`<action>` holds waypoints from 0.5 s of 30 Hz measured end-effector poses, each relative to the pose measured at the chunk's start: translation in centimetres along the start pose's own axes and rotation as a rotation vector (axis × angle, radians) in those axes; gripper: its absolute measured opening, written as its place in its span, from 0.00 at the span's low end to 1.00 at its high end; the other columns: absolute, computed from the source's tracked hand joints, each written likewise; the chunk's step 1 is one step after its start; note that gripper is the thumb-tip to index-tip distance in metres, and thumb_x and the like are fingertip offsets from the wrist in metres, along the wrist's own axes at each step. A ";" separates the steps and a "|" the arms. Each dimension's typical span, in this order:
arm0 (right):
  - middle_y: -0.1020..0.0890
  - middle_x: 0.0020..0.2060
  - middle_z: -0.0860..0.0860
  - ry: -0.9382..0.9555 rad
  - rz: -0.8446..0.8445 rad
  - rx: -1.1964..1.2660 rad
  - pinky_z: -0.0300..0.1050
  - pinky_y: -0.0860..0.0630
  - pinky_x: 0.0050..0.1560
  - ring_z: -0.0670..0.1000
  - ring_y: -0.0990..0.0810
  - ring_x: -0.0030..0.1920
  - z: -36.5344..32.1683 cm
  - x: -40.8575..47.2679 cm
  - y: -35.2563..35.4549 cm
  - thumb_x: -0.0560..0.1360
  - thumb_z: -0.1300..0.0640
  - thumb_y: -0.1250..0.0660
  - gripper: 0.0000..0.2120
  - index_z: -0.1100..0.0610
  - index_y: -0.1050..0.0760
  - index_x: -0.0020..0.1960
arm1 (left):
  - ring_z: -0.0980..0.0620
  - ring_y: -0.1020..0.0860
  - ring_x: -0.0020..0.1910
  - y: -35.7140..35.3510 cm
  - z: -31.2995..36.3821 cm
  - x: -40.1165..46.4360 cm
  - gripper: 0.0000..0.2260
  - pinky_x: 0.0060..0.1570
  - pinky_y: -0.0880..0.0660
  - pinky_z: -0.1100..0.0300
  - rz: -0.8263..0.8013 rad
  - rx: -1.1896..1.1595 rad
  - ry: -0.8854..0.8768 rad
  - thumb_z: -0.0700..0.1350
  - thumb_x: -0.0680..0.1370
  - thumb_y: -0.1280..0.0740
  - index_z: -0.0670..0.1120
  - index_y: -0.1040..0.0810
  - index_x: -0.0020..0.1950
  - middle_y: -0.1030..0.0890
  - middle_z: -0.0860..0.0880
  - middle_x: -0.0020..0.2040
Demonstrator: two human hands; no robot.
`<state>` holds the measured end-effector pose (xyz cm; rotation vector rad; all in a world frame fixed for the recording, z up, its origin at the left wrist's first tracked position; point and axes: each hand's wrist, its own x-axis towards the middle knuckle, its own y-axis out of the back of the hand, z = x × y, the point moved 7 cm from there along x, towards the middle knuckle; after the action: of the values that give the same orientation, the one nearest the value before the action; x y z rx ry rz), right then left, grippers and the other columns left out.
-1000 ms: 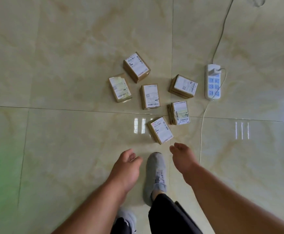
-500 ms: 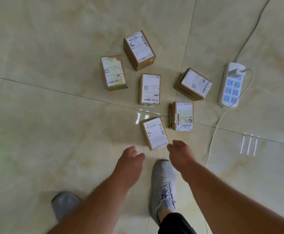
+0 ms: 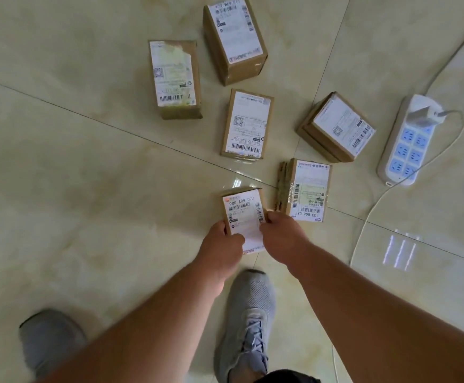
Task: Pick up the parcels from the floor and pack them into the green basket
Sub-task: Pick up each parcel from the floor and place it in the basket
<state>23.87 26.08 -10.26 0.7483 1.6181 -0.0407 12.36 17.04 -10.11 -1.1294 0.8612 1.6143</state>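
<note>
Several small brown cardboard parcels with white labels lie on the tiled floor. The nearest parcel (image 3: 243, 214) is gripped on both sides: my left hand (image 3: 221, 248) on its left edge, my right hand (image 3: 282, 239) on its right edge. Just right of it lies another parcel (image 3: 306, 189). Further off are a flat parcel (image 3: 247, 124), a torn-label parcel (image 3: 174, 78), a taller parcel (image 3: 235, 37) and an angled parcel (image 3: 337, 127). The green basket is not in view.
A white power strip (image 3: 407, 145) with a plugged-in adapter lies at the right; its cable (image 3: 363, 228) trails over the floor towards me. My grey shoes (image 3: 248, 322) stand below the hands on the glossy beige tiles.
I have bent closer to the floor, so the parcels look larger. Both hands reached forward from open in the air and closed on the nearest parcel.
</note>
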 end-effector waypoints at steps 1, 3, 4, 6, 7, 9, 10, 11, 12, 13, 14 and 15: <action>0.17 0.50 0.60 0.003 -0.005 0.002 0.43 0.28 0.33 0.55 0.23 0.40 -0.4 -0.8 0.0 0.76 0.62 0.44 0.16 0.57 0.21 0.59 | 0.52 0.18 0.54 0.6 -0.1 -0.8 0.19 0.46 0.25 0.62 0.002 0.001 0.000 0.35 0.74 0.40 0.49 0.20 0.61 0.15 0.52 0.56; 0.17 0.49 0.59 0.026 -0.002 -0.026 0.46 0.27 0.35 0.55 0.23 0.40 -1.7 -2.7 -0.1 0.77 0.61 0.44 0.16 0.56 0.21 0.58 | 0.52 0.18 0.56 2.0 -0.1 -2.6 0.20 0.50 0.25 0.60 -0.004 0.003 -0.018 0.37 0.73 0.39 0.52 0.20 0.62 0.15 0.54 0.57; 0.17 0.49 0.57 0.046 -0.008 -0.052 0.45 0.26 0.36 0.54 0.22 0.41 -2.7 -3.9 -0.4 0.78 0.61 0.45 0.16 0.55 0.21 0.58 | 0.53 0.18 0.56 3.0 -0.1 -3.7 0.20 0.51 0.24 0.60 0.002 -0.004 -0.027 0.38 0.73 0.39 0.53 0.20 0.62 0.15 0.55 0.57; 0.17 0.51 0.54 0.088 -0.033 -0.093 0.41 0.27 0.32 0.51 0.21 0.41 -5.2 -6.8 -1.4 0.79 0.60 0.46 0.16 0.53 0.22 0.60 | 0.54 0.18 0.56 5.7 0.4 -6.4 0.20 0.54 0.24 0.59 0.027 -0.027 -0.045 0.41 0.73 0.40 0.55 0.20 0.61 0.15 0.56 0.57; 0.17 0.52 0.53 0.112 -0.044 -0.107 0.39 0.28 0.31 0.50 0.22 0.41 -6.5 -8.4 -2.0 0.80 0.60 0.46 0.16 0.52 0.22 0.60 | 0.54 0.18 0.56 7.1 0.6 -7.7 0.20 0.56 0.23 0.57 0.041 -0.040 -0.055 0.42 0.73 0.40 0.56 0.20 0.62 0.15 0.57 0.57; 0.16 0.51 0.51 0.171 -0.053 -0.127 0.41 0.28 0.32 0.50 0.21 0.40 -9.5 -11.3 -3.3 0.80 0.59 0.45 0.16 0.50 0.22 0.60 | 0.54 0.18 0.56 10.5 1.2 -10.5 0.20 0.58 0.23 0.55 0.082 -0.075 -0.076 0.44 0.74 0.40 0.58 0.21 0.62 0.15 0.57 0.57; 0.16 0.51 0.51 0.202 -0.060 -0.136 0.42 0.28 0.34 0.50 0.21 0.40 -11.0 -12.8 -4.1 0.80 0.59 0.44 0.16 0.50 0.21 0.60 | 0.55 0.18 0.56 12.3 1.4 -11.8 0.18 0.56 0.23 0.56 0.106 -0.091 -0.089 0.44 0.74 0.39 0.58 0.20 0.61 0.15 0.57 0.57; 0.15 0.50 0.51 0.234 -0.072 -0.151 0.42 0.28 0.34 0.49 0.22 0.39 -12.6 -14.2 -5.0 0.79 0.59 0.44 0.15 0.50 0.21 0.59 | 0.55 0.18 0.54 14.1 1.6 -13.2 0.17 0.53 0.23 0.57 0.133 -0.112 -0.100 0.45 0.75 0.39 0.57 0.20 0.60 0.15 0.58 0.56; 0.16 0.50 0.50 0.262 -0.083 -0.175 0.40 0.30 0.33 0.48 0.23 0.38 -14.2 -15.6 -5.9 0.79 0.59 0.44 0.15 0.50 0.21 0.59 | 0.55 0.17 0.53 16.0 1.7 -14.5 0.15 0.49 0.24 0.58 0.161 -0.132 -0.111 0.45 0.77 0.39 0.57 0.20 0.60 0.15 0.58 0.55; 0.16 0.48 0.49 0.290 -0.088 -0.198 0.36 0.32 0.31 0.46 0.24 0.38 -15.9 -17.0 -6.8 0.79 0.59 0.44 0.15 0.50 0.21 0.59 | 0.56 0.17 0.53 17.9 1.7 -15.8 0.14 0.47 0.25 0.59 0.183 -0.147 -0.120 0.45 0.77 0.39 0.57 0.20 0.59 0.15 0.58 0.55; 0.17 0.47 0.47 0.317 -0.092 -0.212 0.32 0.34 0.29 0.44 0.24 0.37 -17.4 -18.4 -7.7 0.80 0.60 0.44 0.15 0.50 0.21 0.59 | 0.56 0.17 0.52 19.6 1.6 -16.9 0.14 0.45 0.26 0.60 0.202 -0.162 -0.131 0.45 0.78 0.39 0.57 0.20 0.59 0.15 0.59 0.54; 0.18 0.45 0.45 0.339 -0.102 -0.219 0.30 0.33 0.28 0.42 0.24 0.38 -18.8 -19.8 -8.6 0.80 0.59 0.44 0.15 0.49 0.22 0.59 | 0.57 0.17 0.52 21.3 1.6 -18.2 0.13 0.45 0.27 0.60 0.219 -0.181 -0.143 0.45 0.79 0.39 0.57 0.20 0.59 0.15 0.59 0.54</action>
<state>3.20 18.82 8.20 0.5215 1.9449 0.1972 -6.18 6.57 8.15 -1.0556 0.7780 1.9610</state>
